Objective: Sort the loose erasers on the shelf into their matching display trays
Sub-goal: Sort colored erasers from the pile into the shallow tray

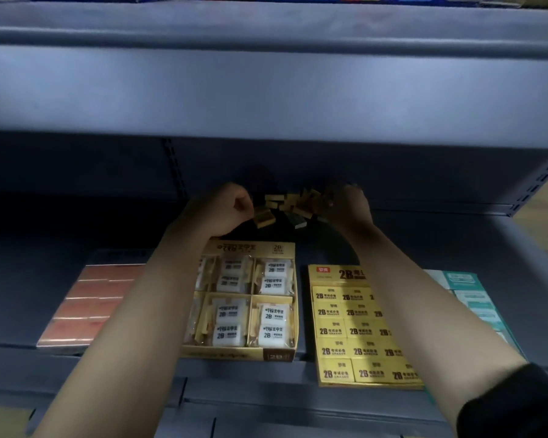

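At the near edge, a black sleeve (pixel 513 403) is covering the upper part of the right forearm (pixel 418 311). This forearm and the left forearm (pixel 133 311) are stretching away over the grey shelf (pixel 450 245).

Four display trays are sitting side by side under the arms. From left to right they are an orange tray (pixel 89 305), a compartment tray (pixel 234 354) holding wrapped white erasers, a yellow tray (pixel 339 273) and a teal tray (pixel 462 279). The yellow tray's 2B erasers are lying flat in rows, print up, with their long axes running left to right.

Beyond the trays, the left hand (pixel 225 207) is showing its back to the camera with its fingers curled into a fist. Its knuckles are just beside a gold eraser (pixel 264 217), and I cannot tell whether it is holding anything. The right hand (pixel 350 207) is curling its fingers down over the right edge of the loose erasers (pixel 293 202). It is touching them, though dimness and blur are hiding any grip.

The pile is lying between the hands at the back of the shelf. Its small blocks are jumbled, with long axes pointing many ways. The gold eraser and a grey eraser (pixel 299 221) at the front are lying roughly crosswise, slightly skewed.

An upper shelf (pixel 266 90) is hanging over everything.
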`<state>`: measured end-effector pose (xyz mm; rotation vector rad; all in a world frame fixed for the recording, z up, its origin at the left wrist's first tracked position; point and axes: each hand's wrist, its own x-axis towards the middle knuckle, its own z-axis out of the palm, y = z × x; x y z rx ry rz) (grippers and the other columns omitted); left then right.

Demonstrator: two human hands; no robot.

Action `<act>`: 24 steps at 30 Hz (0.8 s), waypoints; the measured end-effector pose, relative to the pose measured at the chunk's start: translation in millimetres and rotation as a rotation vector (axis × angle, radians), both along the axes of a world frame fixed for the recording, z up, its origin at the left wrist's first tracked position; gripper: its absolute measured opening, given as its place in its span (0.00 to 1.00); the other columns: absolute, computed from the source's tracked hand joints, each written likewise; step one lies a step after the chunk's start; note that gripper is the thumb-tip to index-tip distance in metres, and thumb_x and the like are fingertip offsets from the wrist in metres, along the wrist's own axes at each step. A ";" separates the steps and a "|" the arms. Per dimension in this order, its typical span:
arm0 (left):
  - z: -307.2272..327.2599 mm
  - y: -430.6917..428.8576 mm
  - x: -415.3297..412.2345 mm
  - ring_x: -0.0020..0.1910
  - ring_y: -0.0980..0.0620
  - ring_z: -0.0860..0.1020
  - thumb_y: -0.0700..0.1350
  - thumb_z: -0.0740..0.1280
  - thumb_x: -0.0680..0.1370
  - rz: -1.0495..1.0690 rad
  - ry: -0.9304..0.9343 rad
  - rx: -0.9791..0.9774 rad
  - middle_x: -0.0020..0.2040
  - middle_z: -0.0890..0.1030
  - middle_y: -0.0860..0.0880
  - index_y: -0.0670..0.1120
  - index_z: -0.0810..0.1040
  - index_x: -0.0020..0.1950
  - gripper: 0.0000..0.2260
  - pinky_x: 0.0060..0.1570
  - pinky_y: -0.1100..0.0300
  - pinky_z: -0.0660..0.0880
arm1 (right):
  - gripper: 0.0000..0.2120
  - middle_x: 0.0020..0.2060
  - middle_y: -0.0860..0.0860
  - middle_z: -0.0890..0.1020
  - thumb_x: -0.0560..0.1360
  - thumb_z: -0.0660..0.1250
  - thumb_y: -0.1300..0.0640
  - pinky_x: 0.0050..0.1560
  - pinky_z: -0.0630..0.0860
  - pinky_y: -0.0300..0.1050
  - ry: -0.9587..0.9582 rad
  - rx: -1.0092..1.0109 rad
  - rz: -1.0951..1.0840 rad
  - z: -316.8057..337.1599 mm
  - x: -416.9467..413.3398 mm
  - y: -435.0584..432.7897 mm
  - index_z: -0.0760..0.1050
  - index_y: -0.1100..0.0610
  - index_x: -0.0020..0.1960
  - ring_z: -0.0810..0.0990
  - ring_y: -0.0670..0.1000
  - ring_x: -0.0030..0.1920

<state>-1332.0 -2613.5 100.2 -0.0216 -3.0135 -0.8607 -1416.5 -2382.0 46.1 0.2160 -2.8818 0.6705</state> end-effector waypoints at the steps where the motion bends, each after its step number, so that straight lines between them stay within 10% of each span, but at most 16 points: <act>1: -1.5 0.5 -5.5 0.49 0.53 0.78 0.47 0.70 0.77 0.002 -0.019 -0.006 0.48 0.80 0.53 0.53 0.79 0.46 0.02 0.49 0.56 0.74 | 0.13 0.55 0.59 0.79 0.77 0.67 0.57 0.44 0.73 0.44 -0.001 -0.008 -0.018 -1.3 -1.1 -1.3 0.76 0.62 0.59 0.78 0.57 0.55; 17: -26.4 29.0 -40.7 0.50 0.49 0.78 0.46 0.75 0.72 0.012 -0.147 -0.124 0.51 0.80 0.47 0.44 0.79 0.55 0.14 0.48 0.53 0.75 | 0.13 0.50 0.48 0.80 0.75 0.71 0.57 0.37 0.71 0.33 -0.110 -0.208 0.123 25.6 33.4 25.5 0.79 0.54 0.60 0.78 0.46 0.46; 24: -28.7 33.1 -41.7 0.48 0.48 0.79 0.44 0.77 0.70 0.020 -0.231 -0.126 0.49 0.81 0.46 0.44 0.80 0.48 0.11 0.49 0.51 0.77 | 0.08 0.48 0.54 0.84 0.75 0.69 0.62 0.42 0.80 0.35 -0.419 -0.798 0.198 53.0 76.9 44.0 0.80 0.59 0.54 0.85 0.46 0.44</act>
